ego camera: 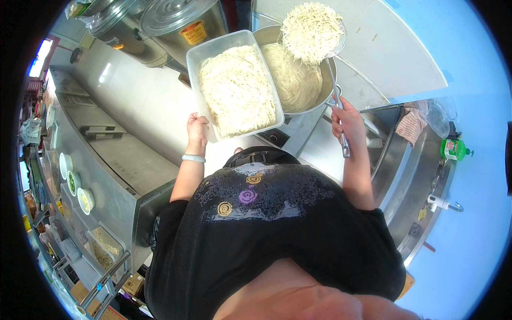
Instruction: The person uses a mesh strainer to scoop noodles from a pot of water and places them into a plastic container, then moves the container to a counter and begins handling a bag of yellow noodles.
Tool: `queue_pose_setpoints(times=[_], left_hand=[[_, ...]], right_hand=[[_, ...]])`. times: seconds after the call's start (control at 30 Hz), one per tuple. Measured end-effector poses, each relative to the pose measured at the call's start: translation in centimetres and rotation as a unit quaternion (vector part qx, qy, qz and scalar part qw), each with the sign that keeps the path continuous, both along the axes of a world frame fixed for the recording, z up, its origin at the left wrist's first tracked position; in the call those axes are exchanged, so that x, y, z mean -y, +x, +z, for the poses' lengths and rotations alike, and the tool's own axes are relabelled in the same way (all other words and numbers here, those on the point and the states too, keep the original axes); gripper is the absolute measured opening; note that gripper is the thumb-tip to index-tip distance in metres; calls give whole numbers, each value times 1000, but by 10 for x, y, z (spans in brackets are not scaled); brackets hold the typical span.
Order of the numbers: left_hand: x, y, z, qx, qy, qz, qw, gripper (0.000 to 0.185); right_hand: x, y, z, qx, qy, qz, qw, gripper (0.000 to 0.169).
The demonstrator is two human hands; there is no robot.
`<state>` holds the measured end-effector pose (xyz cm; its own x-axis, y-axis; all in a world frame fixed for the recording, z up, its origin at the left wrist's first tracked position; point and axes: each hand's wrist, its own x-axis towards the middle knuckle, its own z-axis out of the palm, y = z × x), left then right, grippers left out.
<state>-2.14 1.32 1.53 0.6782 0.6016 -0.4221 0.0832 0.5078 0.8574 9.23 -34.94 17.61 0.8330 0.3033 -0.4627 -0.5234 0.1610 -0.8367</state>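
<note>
With my left hand I grip the near left corner of a translucent plastic tub, which holds pale noodles. My right hand is closed around the metal handle of a wire skimmer. A heap of noodles lies in the skimmer, raised over the far rim of a large metal pot. More noodles sit in cloudy liquid inside that pot. The tub is tilted and its right side overlaps the pot's left edge in view.
Lidded steel drums stand beyond the tub. Leftward runs a steel counter bearing white bowls. At right are a sink basin, a striped cloth and a green pump bottle. A light panel rises behind the pot.
</note>
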Motion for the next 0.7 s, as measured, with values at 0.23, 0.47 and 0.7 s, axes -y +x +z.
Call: queue_pose_setpoints(times=[0.23,0.47,0.7], left_hand=[[-2,0,-6,-5,-6,2,1000,23],[-2,-1,-6,-7,-5,3,1000,24],[-1,0,-2,-12,-4,2,1000,24]], right_hand=[[2,0,-2,4,-5,-5,1000,35],[3,0,-3,4,-5,-7,1000,34],[3,0,-1,9,-7,-4,1000,34]])
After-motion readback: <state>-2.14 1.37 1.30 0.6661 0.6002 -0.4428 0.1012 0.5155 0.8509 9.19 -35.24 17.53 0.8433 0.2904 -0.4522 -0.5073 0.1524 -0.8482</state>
